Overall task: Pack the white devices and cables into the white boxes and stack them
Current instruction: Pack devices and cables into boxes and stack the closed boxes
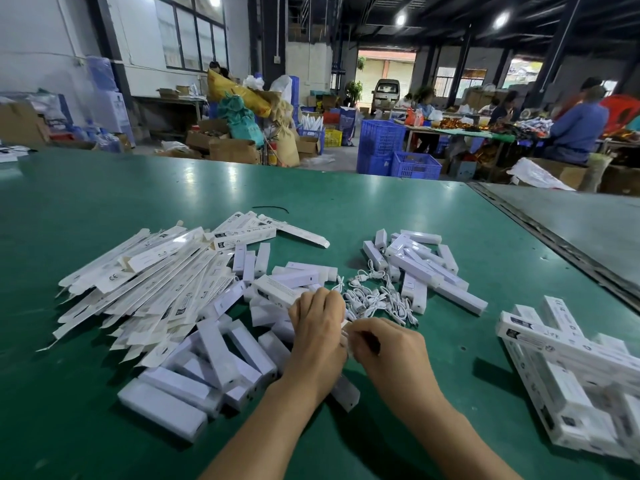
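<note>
White devices (214, 358), plain oblong bars, lay heaped at near left; left hand (317, 327) and right hand (386, 344) both pinched one white item (347, 336).

Flat, unfolded white cardboard boxes (138, 289) with printed labels lie fanned in a loose heap at the left. Just beside them, white rectangular plastic devices (214, 368) lie jumbled in the near centre, and a second jumble (429, 268) lies farther right. Between the two sits a tangle of thin white cables (377, 301). At the right, filled white boxes (568, 368) are stacked crosswise in layers. A small white piece (346, 336), mostly hidden, is pinched between the left hand (317, 327) and the right hand (388, 348).
</note>
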A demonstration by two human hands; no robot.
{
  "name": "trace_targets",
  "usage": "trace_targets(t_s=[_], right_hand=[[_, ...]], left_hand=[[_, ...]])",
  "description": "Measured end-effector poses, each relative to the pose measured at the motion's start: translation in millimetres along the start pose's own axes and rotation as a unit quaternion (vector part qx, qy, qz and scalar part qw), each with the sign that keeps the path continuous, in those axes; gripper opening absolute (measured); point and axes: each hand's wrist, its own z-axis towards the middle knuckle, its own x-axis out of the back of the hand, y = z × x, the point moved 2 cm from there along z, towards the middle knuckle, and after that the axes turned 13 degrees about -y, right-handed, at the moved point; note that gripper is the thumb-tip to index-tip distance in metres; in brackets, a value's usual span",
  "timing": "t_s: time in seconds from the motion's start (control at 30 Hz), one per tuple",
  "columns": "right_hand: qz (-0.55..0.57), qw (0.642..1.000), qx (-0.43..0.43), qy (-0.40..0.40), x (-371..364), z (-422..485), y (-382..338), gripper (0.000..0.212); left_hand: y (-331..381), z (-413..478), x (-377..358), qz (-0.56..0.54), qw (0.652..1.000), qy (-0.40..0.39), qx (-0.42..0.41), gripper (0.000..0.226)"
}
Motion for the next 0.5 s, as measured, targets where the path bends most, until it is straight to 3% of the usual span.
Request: trace_targets(t_s=[0.2, 0.37, 0.5], right_hand=[[0.130, 0.986, -0.097, 0.043, 1, -1, 5, 0.011], [0.124, 0.989, -0.004, -0.086, 10, 1, 7, 0.024], [0.110, 0.990, 0.020, -0.088, 11, 2, 12, 0.023]], left_hand=[[3, 1, -1, -0.004, 1.000, 0.005, 0.003, 0.040], [0, 2, 2, -0.001, 0.999, 0.029, 0.024, 0.048], [-1, 2, 2, -0.010, 0.999, 0.034, 0.029, 0.049]])
